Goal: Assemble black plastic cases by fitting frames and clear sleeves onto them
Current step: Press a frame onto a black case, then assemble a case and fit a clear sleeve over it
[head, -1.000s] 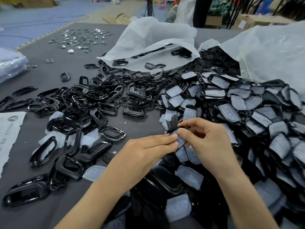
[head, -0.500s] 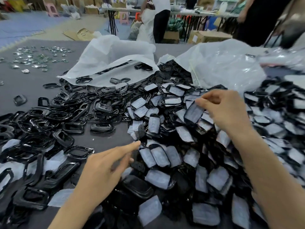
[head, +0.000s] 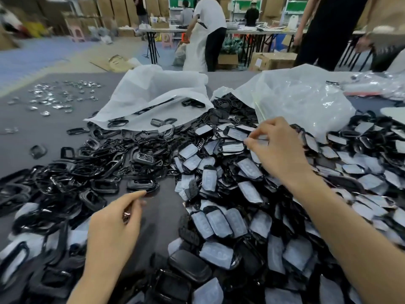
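A heap of black cases in clear sleeves (head: 219, 222) covers the centre and right of the grey table (head: 54, 132). Loose black frames (head: 87, 172) lie piled on the left. My right hand (head: 278, 150) hovers over the far part of the sleeved heap, its fingers loosely curled. Their tips are beside a sleeved case (head: 237, 134), and nothing shows in their grip. My left hand (head: 114, 222) is low over the bare cloth with relaxed fingers. Its index finger stretches toward a black frame (head: 142, 185) and holds nothing.
Two white plastic bags (head: 153, 93) (head: 302, 99) lie open at the back, spilling parts. Small shiny metal pieces (head: 59, 97) are scattered far left. People stand at tables beyond the far edge.
My hands have parted from the case they held together. The right hand carried it out over the far heap and no longer visibly grips it. The left hand dropped toward the frames. The view tilted up.
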`<action>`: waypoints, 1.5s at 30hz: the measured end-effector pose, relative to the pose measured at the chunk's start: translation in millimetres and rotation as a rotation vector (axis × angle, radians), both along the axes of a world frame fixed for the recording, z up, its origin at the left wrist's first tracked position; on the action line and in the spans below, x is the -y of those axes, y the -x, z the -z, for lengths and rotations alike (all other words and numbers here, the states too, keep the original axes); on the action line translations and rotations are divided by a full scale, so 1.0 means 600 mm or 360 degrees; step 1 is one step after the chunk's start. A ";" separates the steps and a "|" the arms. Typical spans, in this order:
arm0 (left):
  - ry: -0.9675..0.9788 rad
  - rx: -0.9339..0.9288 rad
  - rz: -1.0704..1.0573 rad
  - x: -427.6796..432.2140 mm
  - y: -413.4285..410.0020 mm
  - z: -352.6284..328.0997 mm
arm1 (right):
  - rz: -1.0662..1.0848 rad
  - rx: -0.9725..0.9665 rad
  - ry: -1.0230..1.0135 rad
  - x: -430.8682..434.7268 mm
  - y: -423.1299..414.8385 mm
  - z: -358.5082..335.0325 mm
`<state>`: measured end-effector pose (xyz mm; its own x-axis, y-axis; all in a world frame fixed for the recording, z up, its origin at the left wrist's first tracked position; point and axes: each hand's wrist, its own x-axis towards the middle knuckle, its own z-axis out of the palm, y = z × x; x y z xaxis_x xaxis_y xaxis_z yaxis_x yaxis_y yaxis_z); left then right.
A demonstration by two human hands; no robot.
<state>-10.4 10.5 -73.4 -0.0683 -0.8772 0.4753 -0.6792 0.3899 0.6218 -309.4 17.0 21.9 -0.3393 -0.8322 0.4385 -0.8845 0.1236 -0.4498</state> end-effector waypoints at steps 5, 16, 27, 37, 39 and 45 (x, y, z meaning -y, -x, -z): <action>-0.0310 0.0247 -0.0044 0.026 -0.018 0.018 | -0.0811 -0.0010 -0.0298 0.029 -0.169 0.056; -0.0323 0.0166 -0.0018 0.020 -0.020 0.008 | -0.0870 -0.0054 -0.0479 0.084 -0.297 0.132; -0.0488 -0.0418 0.0123 0.015 -0.006 -0.005 | -0.0953 0.1400 -0.0665 0.029 -0.240 0.102; -0.0553 -0.1050 -0.0038 0.021 -0.006 -0.006 | -0.1066 0.0426 -0.0592 0.091 -0.233 0.068; -0.0553 -0.1157 -0.0080 0.020 -0.005 -0.006 | -0.0801 -0.0356 -0.0585 0.118 -0.216 0.065; -0.0539 -0.1332 -0.0059 0.020 -0.005 -0.009 | -0.0691 -0.0961 -0.0530 0.126 -0.229 0.105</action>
<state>-7.2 -1.7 -68.2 0.2147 -0.9740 0.0726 0.0385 0.0828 0.9958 -172.1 -58.7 -41.4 0.2593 -0.9542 0.1491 -0.9626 -0.2429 0.1197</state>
